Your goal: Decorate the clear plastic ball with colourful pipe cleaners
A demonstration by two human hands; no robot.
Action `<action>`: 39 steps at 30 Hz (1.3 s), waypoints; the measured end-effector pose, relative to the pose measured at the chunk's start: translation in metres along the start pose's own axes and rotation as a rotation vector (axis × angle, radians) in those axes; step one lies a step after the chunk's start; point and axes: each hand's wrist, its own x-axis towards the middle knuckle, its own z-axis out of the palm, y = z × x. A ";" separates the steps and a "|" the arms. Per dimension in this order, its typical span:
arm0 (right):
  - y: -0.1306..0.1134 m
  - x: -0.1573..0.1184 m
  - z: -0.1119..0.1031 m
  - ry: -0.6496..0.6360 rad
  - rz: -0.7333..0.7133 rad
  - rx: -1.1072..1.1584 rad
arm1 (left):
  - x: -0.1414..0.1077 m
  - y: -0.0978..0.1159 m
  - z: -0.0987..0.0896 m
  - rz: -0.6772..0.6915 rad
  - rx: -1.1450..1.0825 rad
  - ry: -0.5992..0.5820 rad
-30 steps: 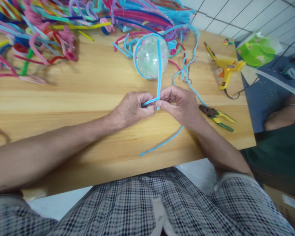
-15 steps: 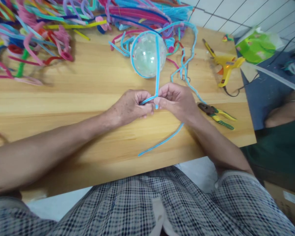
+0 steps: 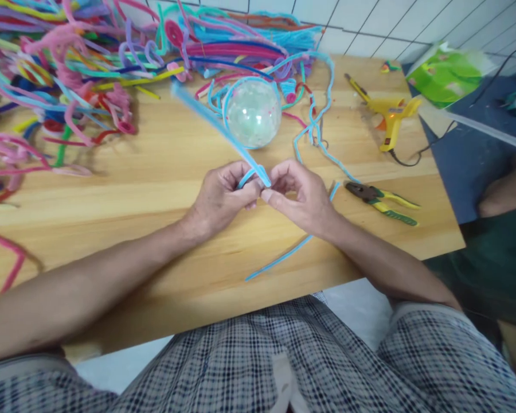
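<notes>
A blue pipe cleaner (image 3: 223,131) is bent over itself between my hands, its long free end slanting up to the left. My left hand (image 3: 227,198) is closed around the bent part. My right hand (image 3: 298,198) has thumb and forefinger at the fold, pinching or touching its tip; the other fingers are curled. Just beyond my hands sits a clear ball (image 3: 255,113) with a blue pipe cleaner around its edge. Another blue pipe cleaner (image 3: 279,260) lies on the table, passing beneath my right hand.
Pliers (image 3: 380,202) lie right of my right hand. Farther back are a yellow glue gun (image 3: 391,115) and a yellow cutter knife (image 3: 359,89). Colourful pipe cleaners (image 3: 236,51) heap along the back and left. A person's arm (image 3: 505,189) shows at the right edge.
The pipe cleaner's long end has swung from upright to a slant toward the upper left. Its short end below the crossing no longer sticks out downward. The view has shifted slightly.
</notes>
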 end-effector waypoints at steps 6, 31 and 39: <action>-0.002 -0.003 0.002 0.044 -0.108 -0.030 | -0.009 0.001 0.001 0.124 0.111 0.052; -0.008 -0.005 -0.001 0.023 -0.095 0.053 | -0.014 0.006 -0.003 0.167 0.220 -0.002; -0.008 -0.006 -0.003 0.013 -0.077 0.049 | -0.014 0.011 -0.002 0.090 0.180 -0.034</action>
